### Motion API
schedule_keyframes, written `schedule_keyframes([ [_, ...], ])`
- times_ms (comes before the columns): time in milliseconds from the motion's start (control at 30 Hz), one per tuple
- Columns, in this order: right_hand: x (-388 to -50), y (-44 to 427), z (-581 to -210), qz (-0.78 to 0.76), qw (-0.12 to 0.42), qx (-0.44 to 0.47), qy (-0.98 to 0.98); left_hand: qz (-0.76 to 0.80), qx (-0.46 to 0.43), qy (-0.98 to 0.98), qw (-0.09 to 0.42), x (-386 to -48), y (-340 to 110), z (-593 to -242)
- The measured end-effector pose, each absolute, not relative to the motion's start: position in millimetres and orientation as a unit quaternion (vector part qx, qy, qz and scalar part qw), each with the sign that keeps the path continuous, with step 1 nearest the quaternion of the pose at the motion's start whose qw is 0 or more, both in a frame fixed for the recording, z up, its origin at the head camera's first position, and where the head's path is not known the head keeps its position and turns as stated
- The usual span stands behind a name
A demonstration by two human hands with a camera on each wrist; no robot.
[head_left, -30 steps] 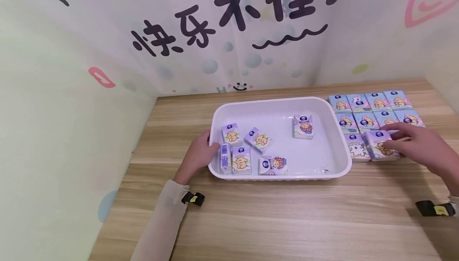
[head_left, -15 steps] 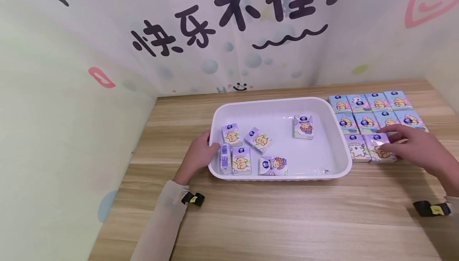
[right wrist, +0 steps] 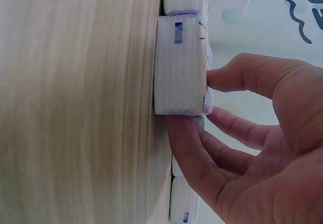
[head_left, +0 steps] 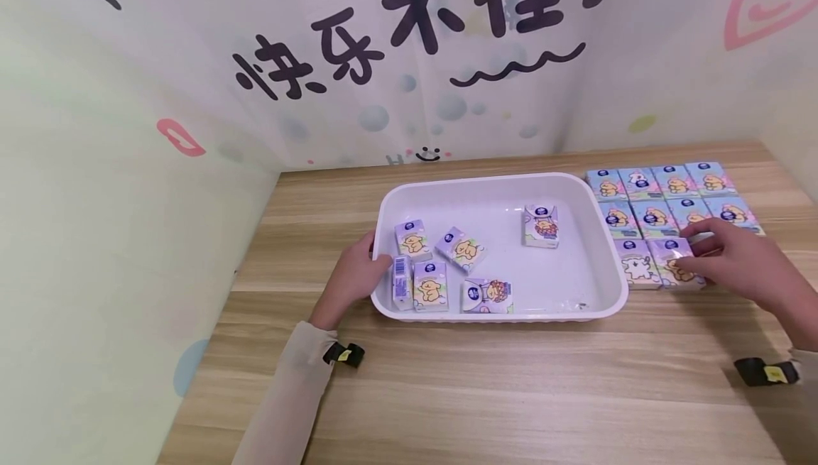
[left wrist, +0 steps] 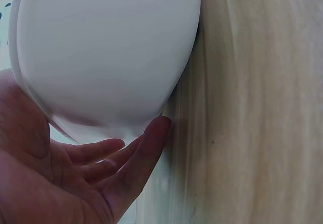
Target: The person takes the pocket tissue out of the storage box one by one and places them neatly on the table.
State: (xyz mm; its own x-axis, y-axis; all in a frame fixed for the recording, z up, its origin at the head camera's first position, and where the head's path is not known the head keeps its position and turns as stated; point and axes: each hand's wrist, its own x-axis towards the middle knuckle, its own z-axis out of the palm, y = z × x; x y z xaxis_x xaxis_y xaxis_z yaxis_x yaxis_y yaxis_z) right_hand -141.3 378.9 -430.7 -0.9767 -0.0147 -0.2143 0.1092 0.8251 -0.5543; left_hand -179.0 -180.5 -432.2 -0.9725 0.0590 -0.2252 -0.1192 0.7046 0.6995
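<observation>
A white plastic tray (head_left: 498, 182) lies on the table with several purple tissue packs (head_left: 430, 286) scattered inside, mostly toward its left. My left hand (head_left: 359, 270) holds the tray's left end, thumb over the rim; in the left wrist view its fingers (left wrist: 151, 138) curl against the outer wall. To the right of the tray, my right hand (head_left: 744, 259) pinches a purple tissue pack (head_left: 672, 255) at the front row's right end. In the right wrist view, the thumb (right wrist: 227, 79) touches this pack's (right wrist: 179, 65) printed face, and fingers reach its side. The pack's right part is hidden.
Two rows of blue tissue packs (head_left: 655, 215) lie behind the pinched pack. A purple pack with a white puppy (head_left: 635, 266) sits between it and the tray. Wooden table (head_left: 486, 387) extends in front; a printed curtain (head_left: 358, 32) hangs behind.
The purple pack under my right hand has settled from a slight tilt to lying flat against its neighbour, as the hand shifted a little left. My left hand and the tray have stayed put.
</observation>
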Motion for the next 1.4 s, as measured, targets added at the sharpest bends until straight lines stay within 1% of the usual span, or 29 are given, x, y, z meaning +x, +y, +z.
schedule_keyframes([
  [333,-143,375,-430,-0.282,0.073,0.029,0.956,0.384,-0.015,0.916,0.115,-178,-181,-433],
  [600,-153,362,-419,-0.261,0.069,0.011,0.963,0.385,-0.016,0.916,0.117,-178,-180,-432],
  [1133,-186,299,-376,-0.268,0.054,-0.062,0.96,0.374,-0.026,0.919,0.119,-178,-180,-431],
  [1400,-205,259,-360,-0.27,0.068,-0.098,0.955,0.373,-0.025,0.92,0.118,-179,-181,-432],
])
